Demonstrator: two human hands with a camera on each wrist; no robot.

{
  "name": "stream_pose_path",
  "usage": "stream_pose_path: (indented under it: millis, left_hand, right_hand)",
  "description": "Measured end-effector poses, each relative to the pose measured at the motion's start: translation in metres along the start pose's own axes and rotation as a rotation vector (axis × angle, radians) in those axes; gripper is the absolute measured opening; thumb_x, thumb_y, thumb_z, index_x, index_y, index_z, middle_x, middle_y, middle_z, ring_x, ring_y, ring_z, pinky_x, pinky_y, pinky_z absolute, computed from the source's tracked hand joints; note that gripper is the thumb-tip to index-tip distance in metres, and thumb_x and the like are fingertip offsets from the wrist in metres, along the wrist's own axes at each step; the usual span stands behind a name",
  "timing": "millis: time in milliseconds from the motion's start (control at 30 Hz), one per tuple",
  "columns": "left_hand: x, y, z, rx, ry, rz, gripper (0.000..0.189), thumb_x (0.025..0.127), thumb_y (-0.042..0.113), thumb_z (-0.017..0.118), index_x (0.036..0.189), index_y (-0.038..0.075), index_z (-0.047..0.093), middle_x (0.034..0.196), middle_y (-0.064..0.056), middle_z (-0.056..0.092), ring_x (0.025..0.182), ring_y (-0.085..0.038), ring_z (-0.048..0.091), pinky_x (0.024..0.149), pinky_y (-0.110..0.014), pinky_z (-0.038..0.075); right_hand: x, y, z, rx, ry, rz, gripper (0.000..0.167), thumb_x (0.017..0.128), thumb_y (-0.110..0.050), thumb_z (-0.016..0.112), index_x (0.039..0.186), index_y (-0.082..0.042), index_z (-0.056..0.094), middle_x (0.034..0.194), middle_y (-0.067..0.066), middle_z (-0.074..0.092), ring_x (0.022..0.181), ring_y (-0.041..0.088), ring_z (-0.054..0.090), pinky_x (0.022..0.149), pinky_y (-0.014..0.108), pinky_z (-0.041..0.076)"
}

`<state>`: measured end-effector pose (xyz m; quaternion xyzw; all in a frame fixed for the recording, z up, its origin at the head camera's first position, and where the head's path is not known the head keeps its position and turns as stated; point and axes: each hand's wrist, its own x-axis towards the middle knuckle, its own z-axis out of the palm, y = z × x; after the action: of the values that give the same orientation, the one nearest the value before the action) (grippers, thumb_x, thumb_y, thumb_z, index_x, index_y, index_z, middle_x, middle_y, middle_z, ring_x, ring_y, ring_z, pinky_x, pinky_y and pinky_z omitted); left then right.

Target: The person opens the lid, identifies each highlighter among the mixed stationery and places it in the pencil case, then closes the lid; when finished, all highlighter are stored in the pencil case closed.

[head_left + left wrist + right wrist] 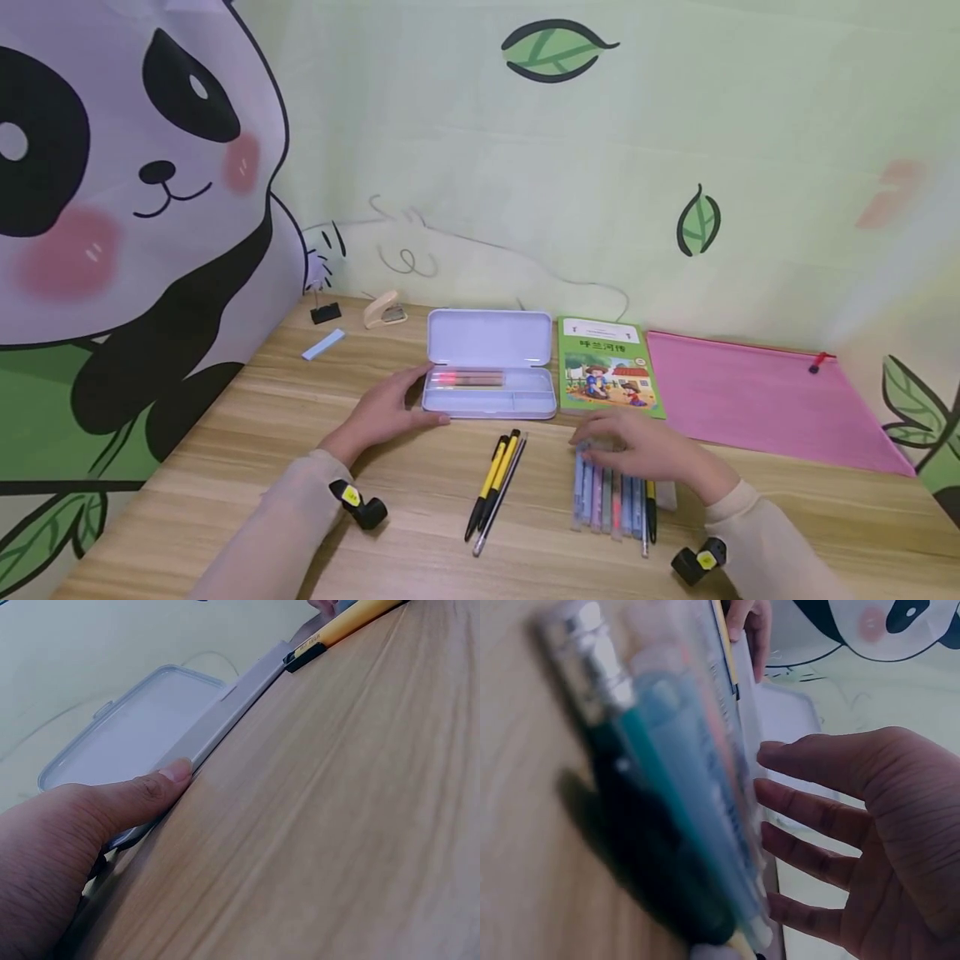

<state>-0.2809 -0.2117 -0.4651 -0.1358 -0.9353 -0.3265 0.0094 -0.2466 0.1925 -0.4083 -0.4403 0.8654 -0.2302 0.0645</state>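
Observation:
A white pencil case [489,337] lies with its lid raised, and a few pink-tinted pens [472,380] sit in its back compartment. My left hand [381,415] holds the case's left end, its thumb [154,789] along the front wall. Over a row of pastel pens [597,504] is my right hand [648,454], fingers spread and loosely bent, fingertips close to the pens' upper ends in the right wrist view. A black-and-yellow pen [651,510] and a pencil lie at the row's right end. Two yellow-and-black pens [495,479] and a dark pencil [501,498] lie between the hands.
Behind the right hand lies a green picture-covered book [609,367], with a pink zip pouch [772,400] beside it. At the back left are a binder clip [326,313], a cream stapler [385,310] and a light-blue strip [323,344]. A panda-printed backdrop stands behind the table.

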Motion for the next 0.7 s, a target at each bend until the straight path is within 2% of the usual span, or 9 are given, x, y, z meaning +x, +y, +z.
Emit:
stream_pose_path:
  millis: [167,433,567,700]
  left_hand:
    - [0.000,-0.001,0.000,-0.002,-0.006,-0.009,0.109,0.073,0.073,0.075,0.159,0.023,0.032,0.160,-0.009,0.037,0.146,-0.034,0.032,0.117,-0.057,0.029]
    - [0.000,-0.001,0.000,-0.005,-0.004,0.003,0.108,0.073,0.072,0.075,0.159,0.023,0.032,0.159,-0.009,0.037,0.146,-0.034,0.033,0.116,-0.057,0.029]
    - [0.001,-0.003,0.001,-0.002,-0.003,0.009,0.108,0.074,0.072,0.075,0.159,0.024,0.031,0.159,-0.009,0.037,0.146,-0.034,0.033,0.116,-0.057,0.030]
    - [0.002,-0.004,0.002,0.000,-0.002,0.016,0.107,0.074,0.072,0.075,0.159,0.023,0.031,0.159,-0.009,0.038,0.146,-0.033,0.034,0.116,-0.056,0.030]
  right_hand:
    - [0.001,0.002,0.005,-0.023,0.006,0.007,0.019,0.096,-0.016,0.067,0.114,-0.018,0.074,0.117,-0.006,0.068,0.107,0.011,0.063,0.093,0.039,0.054]
    - [0.006,-0.002,0.014,-0.095,0.041,0.038,0.021,0.091,-0.018,0.071,0.111,-0.021,0.074,0.117,-0.006,0.066,0.102,0.010,0.061,0.087,0.035,0.055]
    - [0.008,-0.006,0.019,-0.121,0.058,0.057,0.022,0.088,-0.018,0.073,0.109,-0.024,0.073,0.121,-0.002,0.065,0.103,0.013,0.060,0.088,0.038,0.055]
    - [0.010,-0.009,0.022,-0.095,0.061,0.063,0.020,0.087,-0.019,0.076,0.105,-0.028,0.072,0.118,-0.006,0.064,0.103,0.012,0.058,0.089,0.040,0.053]
